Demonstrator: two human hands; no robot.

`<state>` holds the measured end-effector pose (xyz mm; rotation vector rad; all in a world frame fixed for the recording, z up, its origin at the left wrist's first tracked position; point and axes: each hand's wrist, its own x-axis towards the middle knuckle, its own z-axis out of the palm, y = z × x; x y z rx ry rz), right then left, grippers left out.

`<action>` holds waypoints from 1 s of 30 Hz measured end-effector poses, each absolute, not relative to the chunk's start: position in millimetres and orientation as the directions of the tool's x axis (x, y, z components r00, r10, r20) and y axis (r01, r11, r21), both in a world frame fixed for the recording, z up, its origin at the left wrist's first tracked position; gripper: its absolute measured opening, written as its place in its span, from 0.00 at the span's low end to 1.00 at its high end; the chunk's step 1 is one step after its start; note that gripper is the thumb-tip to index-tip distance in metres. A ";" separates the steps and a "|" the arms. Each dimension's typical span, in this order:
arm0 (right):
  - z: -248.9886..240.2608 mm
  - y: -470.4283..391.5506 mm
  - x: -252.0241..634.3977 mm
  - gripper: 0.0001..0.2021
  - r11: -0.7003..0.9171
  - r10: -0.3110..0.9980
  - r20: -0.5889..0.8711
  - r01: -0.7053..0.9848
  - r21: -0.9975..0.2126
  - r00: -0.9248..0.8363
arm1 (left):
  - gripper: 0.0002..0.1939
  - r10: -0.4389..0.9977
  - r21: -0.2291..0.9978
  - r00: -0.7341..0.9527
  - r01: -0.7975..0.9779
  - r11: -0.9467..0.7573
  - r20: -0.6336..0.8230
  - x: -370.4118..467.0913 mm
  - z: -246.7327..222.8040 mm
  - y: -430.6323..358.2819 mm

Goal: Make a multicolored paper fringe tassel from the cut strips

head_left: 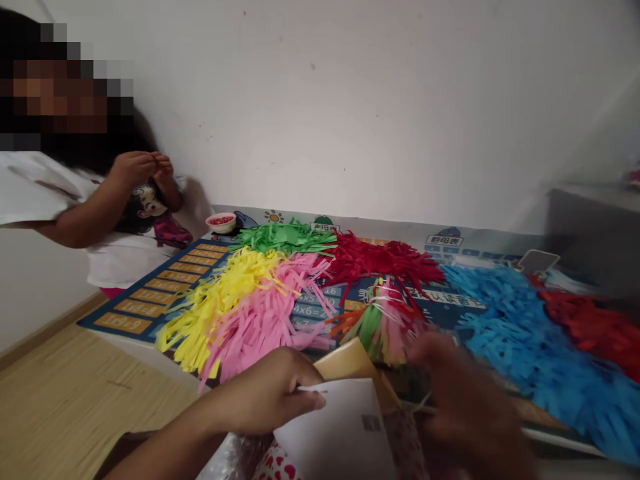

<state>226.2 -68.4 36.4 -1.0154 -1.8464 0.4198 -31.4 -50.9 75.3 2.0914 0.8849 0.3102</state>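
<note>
My left hand (280, 393) pinches the edge of a white paper piece (340, 427) between thumb and fingers. Behind that paper a tan piece, like card or a paper bag's wall (350, 363), stands up, and red-heart-patterned wrapping (276, 463) shows below. My right hand (465, 407) is smeared by motion just to the right. A thin pale strand shows beside its fingers, and I cannot make out whether they hold it. Past the hands lies a bundle of mixed-colour paper strips (383, 313), tied with white string.
Heaps of yellow (220, 307), pink (270, 320), green (285, 238), red (380, 260) and blue strips (525, 340) cover a printed table mat (165, 280). A small bowl (221, 223) of red bits stands at the back. At left, another person (100, 207) holds both hands together.
</note>
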 end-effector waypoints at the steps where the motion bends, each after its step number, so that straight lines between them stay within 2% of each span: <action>1: 30.3 -74.4 223.6 0.30 0.587 0.793 0.585 0.476 -0.655 -0.173 | 0.18 0.695 0.767 0.715 0.490 -0.415 -0.081 -28.1 73.8 -51.1; 3: 20.8 -82.9 215.4 0.34 0.582 0.792 0.592 0.479 -0.657 -0.149 | 0.17 0.705 0.755 0.706 0.501 -0.424 -0.073 -20.4 71.9 -52.1; 6: 17.1 -85.8 206.8 0.33 0.508 0.852 0.512 0.416 -0.755 -0.112 | 0.16 0.701 0.752 0.710 0.499 -0.430 -0.071 -10.8 71.5 -53.8; 8: 20.4 -83.3 208.0 0.35 0.452 0.890 0.442 0.347 -0.822 -0.112 | 0.16 0.674 0.775 0.731 0.484 -0.408 -0.102 -8.4 71.3 -54.1; 11: 27.1 -77.7 216.8 0.37 0.431 0.902 0.407 0.300 -0.851 -0.140 | 0.21 0.617 0.830 0.765 0.458 -0.319 -0.185 -8.6 67.7 -53.8; 13: 30.6 -75.3 224.0 0.36 0.475 0.878 0.459 0.359 -0.803 -0.134 | 0.23 0.621 0.858 0.752 0.453 -0.240 -0.223 -7.7 61.4 -54.9; 15: 32.5 -78.0 231.1 0.33 0.523 0.805 0.592 0.523 -0.673 -0.043 | 0.24 0.672 0.875 0.710 0.445 -0.193 -0.213 -4.3 51.9 -58.0; 17: 31.0 -88.5 235.9 0.28 0.486 0.689 0.720 0.683 -0.545 0.085 | 0.25 0.738 0.882 0.654 0.433 -0.187 -0.165 0.9 40.1 -62.9; 18: 28.3 -96.5 236.2 0.25 0.477 0.640 0.758 0.710 -0.518 0.124 | 0.26 0.771 0.881 0.621 0.433 -0.191 -0.138 3.9 33.6 -65.6; 20: 18.6 -114.5 230.7 0.16 0.530 0.641 0.753 0.627 -0.571 0.145 | 0.27 0.835 0.871 0.543 0.450 -0.198 -0.091 10.4 19.9 -70.6; 22: 4.8 -128.8 218.0 0.08 0.522 0.765 0.625 0.418 -0.743 0.156 | 0.26 0.880 0.856 0.473 0.473 -0.209 -0.046 17.3 5.9 -74.6; 24: -8.7 -134.9 203.7 0.05 0.331 0.897 0.372 0.194 -0.924 0.238 | 0.25 0.895 0.835 0.446 0.490 -0.249 0.005 24.4 -6.9 -77.6; 25: -14.2 -135.1 198.0 0.04 0.215 0.926 0.232 0.089 -0.972 0.296 | 0.24 0.895 0.825 0.446 0.496 -0.271 0.026 28.0 -12.3 -79.0; 27: -21.3 -132.7 192.1 0.04 0.067 0.919 0.033 -0.073 -0.995 0.393 | 0.22 0.894 0.808 0.443 0.502 -0.310 0.067 35.0 -20.1 -81.6; 30: -23.8 -129.6 193.6 0.06 0.001 0.903 -0.075 -0.176 -0.984 0.423 | 0.21 0.896 0.800 0.424 0.490 -0.346 0.128 43.3 -24.5 -85.0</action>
